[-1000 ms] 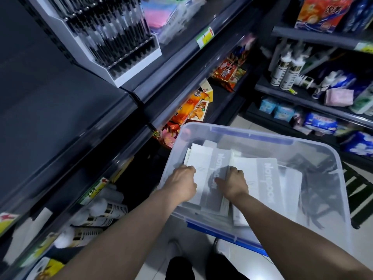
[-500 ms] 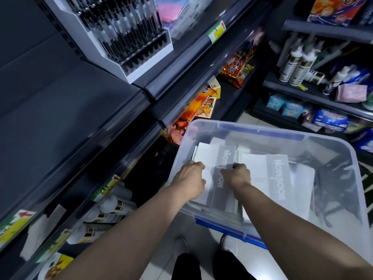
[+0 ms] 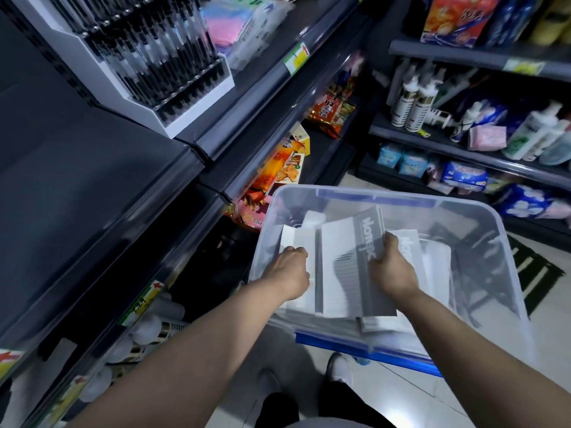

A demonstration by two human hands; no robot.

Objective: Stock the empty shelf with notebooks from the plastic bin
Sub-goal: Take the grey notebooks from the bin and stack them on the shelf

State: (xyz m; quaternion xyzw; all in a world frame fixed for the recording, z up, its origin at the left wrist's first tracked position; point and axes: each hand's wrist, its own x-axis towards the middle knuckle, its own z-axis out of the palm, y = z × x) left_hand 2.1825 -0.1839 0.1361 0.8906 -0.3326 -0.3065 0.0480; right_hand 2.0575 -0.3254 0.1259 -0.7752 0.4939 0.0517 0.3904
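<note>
1. Since half a second ago the right hand (image 3: 391,267) has drawn away from the left hand (image 3: 292,270), and a white-and-grey notebook (image 3: 349,267) has come up from lying flat among the others; its far end now tilts up above the pile.
2. Nearest, on the pale floor (image 3: 411,393), stands a shoe (image 3: 340,370), just before the near edge of the plastic bin (image 3: 482,230).
3. Both bare forearms reach over that near edge, with its blue strip, into the bin.
4. The right hand's fingers (image 3: 387,240) curl over the lifted notebook's right edge and pinch it; the thumb is hidden beneath.
5. The left hand's fingers are bent down onto the flat notebooks (image 3: 298,242) in the bin's left part; whether they grip one I cannot tell.
6. More notebooks lie on the bin's bottom, under and to the right of the lifted one.
7. To the left the dark empty shelf (image 3: 92,193) is bare; a pen display (image 3: 145,54) sits at its far end.
8. Beyond the bin, snack packets (image 3: 284,171) fill lower shelves, and white bottles (image 3: 414,103) stand on the far rack.
</note>
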